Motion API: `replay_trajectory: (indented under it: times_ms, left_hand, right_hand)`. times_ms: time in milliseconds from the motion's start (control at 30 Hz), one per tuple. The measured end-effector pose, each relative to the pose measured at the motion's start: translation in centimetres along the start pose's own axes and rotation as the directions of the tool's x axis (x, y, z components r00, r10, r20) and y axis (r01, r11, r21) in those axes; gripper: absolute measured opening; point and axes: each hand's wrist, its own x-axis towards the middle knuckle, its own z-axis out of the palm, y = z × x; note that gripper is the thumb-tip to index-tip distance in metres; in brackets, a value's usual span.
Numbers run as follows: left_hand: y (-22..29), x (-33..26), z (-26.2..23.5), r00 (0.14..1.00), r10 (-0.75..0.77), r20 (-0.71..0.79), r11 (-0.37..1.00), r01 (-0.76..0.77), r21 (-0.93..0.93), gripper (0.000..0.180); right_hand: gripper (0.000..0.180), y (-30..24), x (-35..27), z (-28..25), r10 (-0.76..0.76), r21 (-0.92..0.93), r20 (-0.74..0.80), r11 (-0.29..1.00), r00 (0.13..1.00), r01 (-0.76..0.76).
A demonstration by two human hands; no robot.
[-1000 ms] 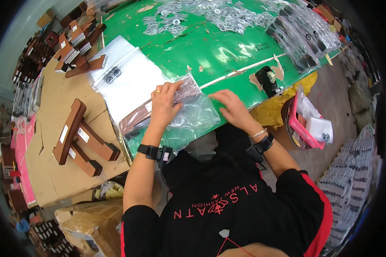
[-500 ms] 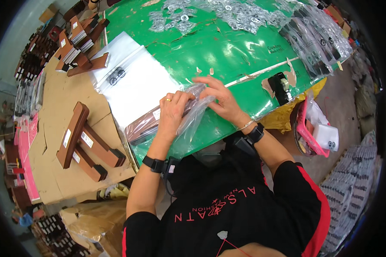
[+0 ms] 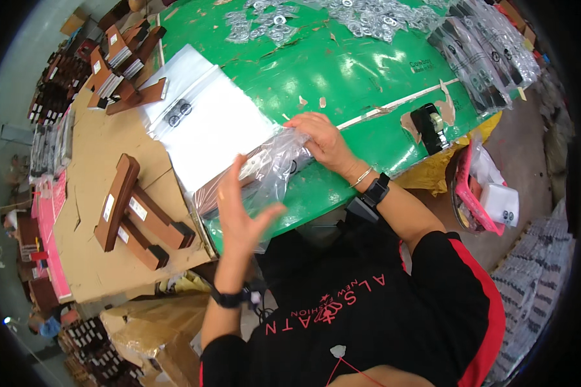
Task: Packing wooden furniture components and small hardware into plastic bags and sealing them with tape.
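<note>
A long brown bar lies inside a clear plastic bag at the near edge of the green table. Its middle is partly hidden by my left hand and the crinkled plastic. My right hand has its fingers closed on the far right end of the bag. Over the bag's near left part is my left hand, slightly blurred, with thumb and fingers spread wide and nothing gripped. A pile of flat clear bags lies just beyond the bagged bar.
Crossed brown bars with white labels rest on cardboard at left; more bars are stacked behind. Small bagged rings and bagged dark pieces lie far off. At right are a tape dispenser and a pink basket.
My left hand has let go of the bagged bar, drawn back and spread its fingers. My right hand has closed on the bag's end, and the plastic now spreads over the bar.
</note>
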Motion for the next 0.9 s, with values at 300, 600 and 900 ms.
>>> replay_trajectory:
  times_ms: [300, 600, 900]
  left_hand:
    - [-2.1, -7.9, -4.0, 0.908, 0.222, -0.355, 0.633, 0.143, 0.761, 0.029]
    - [-6.7, 4.7, -7.1, 0.963, 0.059, -0.264, 0.339, 0.229, 0.913, 0.011]
    - [-2.9, 6.7, -2.9, 0.906, 0.407, -0.114, 0.561, -0.15, 0.814, 0.052]
  right_hand:
    - [0.037, 0.0, 0.3, 0.7, 0.012, 0.052, -0.024, 0.999, 1.0, -0.011]
    - [0.034, -0.8, -1.2, -0.1, 0.031, 0.077, -0.045, 0.997, 0.999, -0.028]
    - [0.032, -1.5, -1.5, 0.0, 0.147, 0.07, -0.077, 0.987, 0.986, -0.142]
